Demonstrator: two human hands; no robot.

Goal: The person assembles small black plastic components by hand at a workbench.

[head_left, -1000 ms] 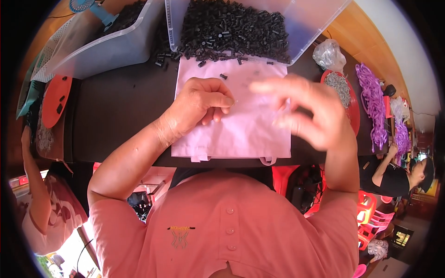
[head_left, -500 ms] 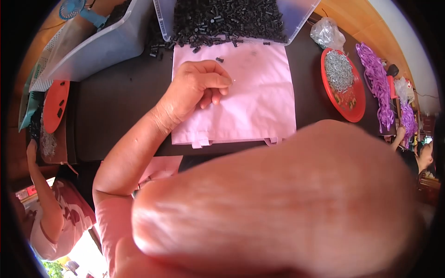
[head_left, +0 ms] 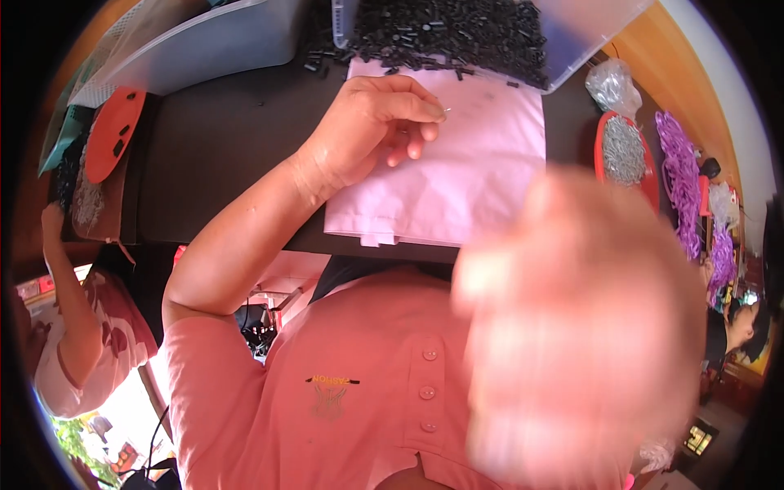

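My left hand (head_left: 390,122) hovers above the pink cloth (head_left: 482,171), with thumb and forefinger pinched together. A tiny shiny metal piece (head_left: 447,109) pokes out at the fingertips; its exact kind is too small to tell. My right hand (head_left: 580,327) is close to the camera, right of my chest, and smeared by motion. Its fingers do not show clearly. Beyond the cloth lies a heap of small black plastic pieces (head_left: 457,33), some spilling onto the cloth's far edge. To the right, a red bowl (head_left: 602,135) holds small silvery metal parts (head_left: 624,153), partly hidden by my right hand.
A translucent plastic bin (head_left: 212,61) stands at the far left, beside a red tray (head_left: 114,139). Purple straps (head_left: 679,171) and a clear plastic bag (head_left: 614,86) lie at the right of the dark table (head_left: 212,171). Other people sit at both sides.
My right hand and forearm, which covered the lower middle, have swung to the right. The view has shifted; my left hand stays over the cloth, and a shiny piece now shows at its fingertips.
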